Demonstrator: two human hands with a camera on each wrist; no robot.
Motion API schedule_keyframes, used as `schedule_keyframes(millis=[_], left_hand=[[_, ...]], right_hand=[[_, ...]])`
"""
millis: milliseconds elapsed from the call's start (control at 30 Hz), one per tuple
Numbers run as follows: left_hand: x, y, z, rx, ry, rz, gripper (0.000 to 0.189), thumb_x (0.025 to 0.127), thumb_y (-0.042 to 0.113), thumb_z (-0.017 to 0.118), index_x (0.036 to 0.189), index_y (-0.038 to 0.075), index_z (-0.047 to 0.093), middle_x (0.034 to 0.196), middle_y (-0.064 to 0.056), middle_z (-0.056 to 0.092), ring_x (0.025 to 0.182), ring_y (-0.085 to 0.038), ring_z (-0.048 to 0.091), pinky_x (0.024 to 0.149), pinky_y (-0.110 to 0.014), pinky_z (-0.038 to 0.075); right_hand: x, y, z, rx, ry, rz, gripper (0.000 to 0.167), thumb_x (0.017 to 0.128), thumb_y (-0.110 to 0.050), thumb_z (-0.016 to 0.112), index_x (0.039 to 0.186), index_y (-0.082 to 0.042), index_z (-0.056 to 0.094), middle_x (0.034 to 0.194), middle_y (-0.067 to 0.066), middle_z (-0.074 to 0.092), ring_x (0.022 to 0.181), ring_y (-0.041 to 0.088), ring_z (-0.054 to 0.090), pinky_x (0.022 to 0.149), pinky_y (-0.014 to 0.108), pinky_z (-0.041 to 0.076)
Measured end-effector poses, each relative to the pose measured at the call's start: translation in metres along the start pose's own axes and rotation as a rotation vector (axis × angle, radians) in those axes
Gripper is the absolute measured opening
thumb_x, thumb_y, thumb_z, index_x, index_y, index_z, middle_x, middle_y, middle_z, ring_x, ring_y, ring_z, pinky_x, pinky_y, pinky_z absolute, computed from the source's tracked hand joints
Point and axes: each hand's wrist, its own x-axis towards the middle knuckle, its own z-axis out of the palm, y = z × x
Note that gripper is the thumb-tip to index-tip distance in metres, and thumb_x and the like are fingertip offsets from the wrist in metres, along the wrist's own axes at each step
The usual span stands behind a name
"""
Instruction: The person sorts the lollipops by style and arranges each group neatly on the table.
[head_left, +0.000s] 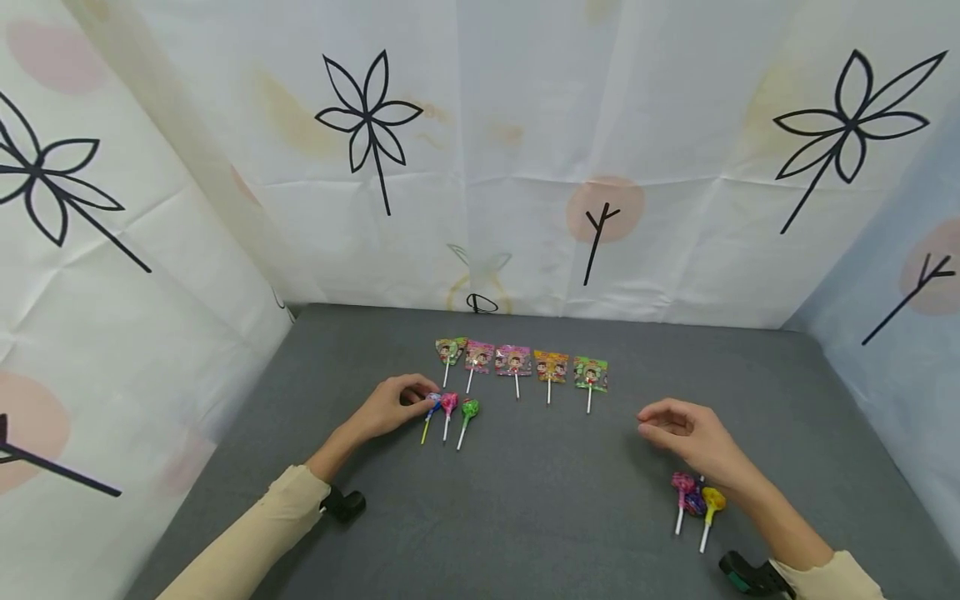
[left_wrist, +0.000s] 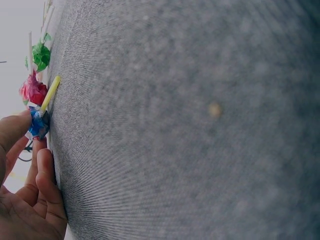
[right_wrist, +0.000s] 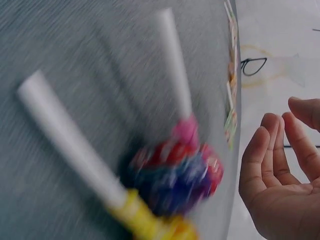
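My left hand pinches the blue-wrapped head of a lollipop between thumb and fingers; its yellow stick points toward the front of the table. Close beside it lie a pink lollipop and, a little further right, a green lollipop. On the right, my right hand is held over the table with fingers loosely bent and nothing in them. Near that wrist sit a pink lollipop, a purple-blue lollipop and a yellow lollipop, blurred in the right wrist view.
Behind the hands, several lollipops in flat printed wrappers form a row, from a green one at left to another green one at right. They lie on the grey table. White patterned cloth hangs around the back and sides.
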Motion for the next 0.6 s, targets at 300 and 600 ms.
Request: schedule_keyframes(millis=[300, 600], left_hand=[[0.001, 0.001, 0.0, 0.004, -0.002, -0.009, 0.02, 0.098, 0.016, 0.072, 0.117, 0.013, 0.072, 0.106, 0.001, 0.068, 0.09, -0.014, 0.063, 0.081, -0.04, 0.053], [0.0, 0.001, 0.0, 0.003, 0.002, -0.002, 0.02, 0.098, 0.017, 0.071, 0.118, 0.013, 0.072, 0.107, 0.0, 0.069, 0.091, -0.015, 0.064, 0.082, -0.04, 0.053]], right_hand=[[-0.02, 0.015, -0.019, -0.037, -0.005, 0.046, 0.029, 0.101, -0.015, 0.068, 0.12, 0.006, 0.065, 0.114, 0.021, 0.066, 0.096, 0.023, 0.069, 0.076, 0.035, 0.056], [-0.036, 0.022, -0.03, -0.117, 0.054, 0.101, 0.028, 0.099, -0.015, 0.07, 0.119, 0.004, 0.067, 0.112, 0.016, 0.068, 0.093, 0.018, 0.069, 0.074, 0.032, 0.056]])
